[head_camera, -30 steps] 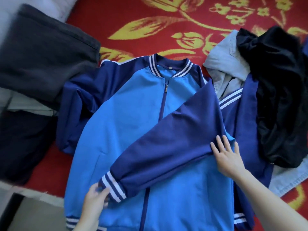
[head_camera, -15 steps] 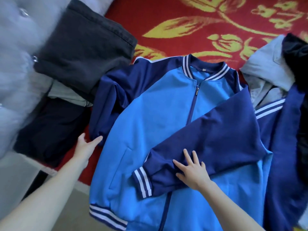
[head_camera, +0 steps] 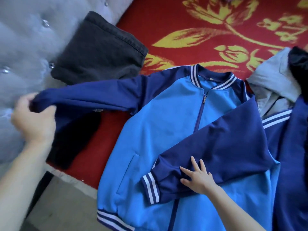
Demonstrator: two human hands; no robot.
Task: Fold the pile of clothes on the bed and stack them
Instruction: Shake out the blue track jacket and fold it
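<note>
1. since half a second back, the left hand has gone from lying flat beside the jacket to gripping the far end of its navy sleeve, now drawn out toward the tufted grey headboard; the fingers curl round the cloth, and the cuff is hidden in the blurred fist
2. under that sleeve sit folded pieces, a dark grey garment and a near-black garment, each partly covered by it
3. the blue zip jacket lies front up on the red flowered bedspread, collar away from the person, hem cut off at the bottom edge
4. the held sleeve runs crosswise with its end left of the body, so folding it in means carrying it rightward over the chest; the left hand is the nearer one for that, i judge
5. the right hand rests flat with fingers spread, pinning the other sleeve, which lies slantwise across the front
6. far right, unfolded and cropped: a grey hoodie, a black garment, a second navy jacket
</note>
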